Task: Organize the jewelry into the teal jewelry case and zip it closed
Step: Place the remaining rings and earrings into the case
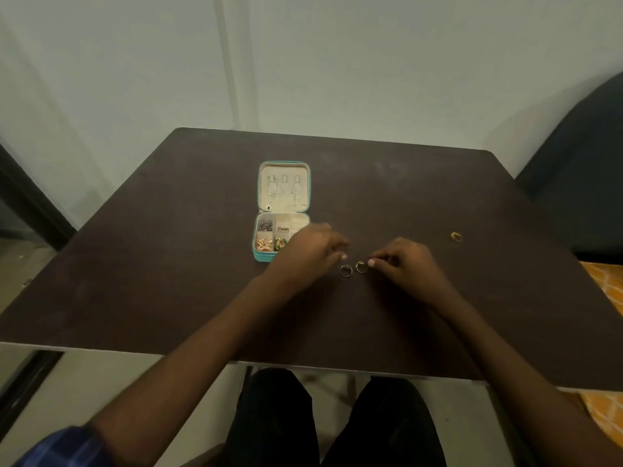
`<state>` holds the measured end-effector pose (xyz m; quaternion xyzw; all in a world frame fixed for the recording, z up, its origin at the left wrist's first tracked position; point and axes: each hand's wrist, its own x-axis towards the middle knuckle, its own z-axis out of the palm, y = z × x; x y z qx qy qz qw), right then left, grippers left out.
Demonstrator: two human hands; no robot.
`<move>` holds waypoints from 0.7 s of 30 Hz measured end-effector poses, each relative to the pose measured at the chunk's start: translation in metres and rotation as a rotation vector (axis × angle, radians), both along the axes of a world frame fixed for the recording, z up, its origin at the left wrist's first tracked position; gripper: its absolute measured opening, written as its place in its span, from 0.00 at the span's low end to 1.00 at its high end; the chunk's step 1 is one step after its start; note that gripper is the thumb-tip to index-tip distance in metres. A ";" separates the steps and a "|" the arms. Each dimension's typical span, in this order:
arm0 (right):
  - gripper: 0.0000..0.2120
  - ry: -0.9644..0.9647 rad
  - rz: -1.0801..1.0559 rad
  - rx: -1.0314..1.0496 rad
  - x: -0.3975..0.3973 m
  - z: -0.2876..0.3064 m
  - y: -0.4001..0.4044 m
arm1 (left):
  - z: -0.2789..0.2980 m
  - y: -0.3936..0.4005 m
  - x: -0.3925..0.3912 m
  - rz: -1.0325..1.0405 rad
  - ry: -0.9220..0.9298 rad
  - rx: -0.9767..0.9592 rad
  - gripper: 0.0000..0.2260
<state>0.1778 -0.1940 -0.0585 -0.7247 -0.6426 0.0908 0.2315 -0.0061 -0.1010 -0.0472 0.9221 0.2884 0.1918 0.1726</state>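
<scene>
dark brown table (168, 264) against pale wall. teal jewelry case (261, 256) lying open, compartments partly filled. left hand (308, 252) curled beside one ring (346, 270), grip unclear; right hand (403, 261) pinching second ring (361, 266). gold ring (455, 236) well apart, far right.

You are sitting at a dark brown table (168, 264) that is standing against a pale wall (371, 62); a dark chair (580, 170) is curving up at its right, orange patterned fabric (603, 291) is showing beside it, and dark trousers (337, 423) are showing below its near edge
</scene>
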 end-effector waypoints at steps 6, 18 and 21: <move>0.10 -0.077 0.092 0.010 -0.004 -0.007 -0.001 | -0.010 -0.011 0.019 -0.036 0.148 -0.072 0.16; 0.04 0.053 -0.019 0.053 -0.004 -0.022 0.004 | -0.021 -0.012 0.023 -0.007 0.130 -0.024 0.10; 0.06 0.102 -0.022 0.089 -0.004 -0.021 0.003 | -0.022 -0.013 0.024 0.005 0.110 -0.004 0.10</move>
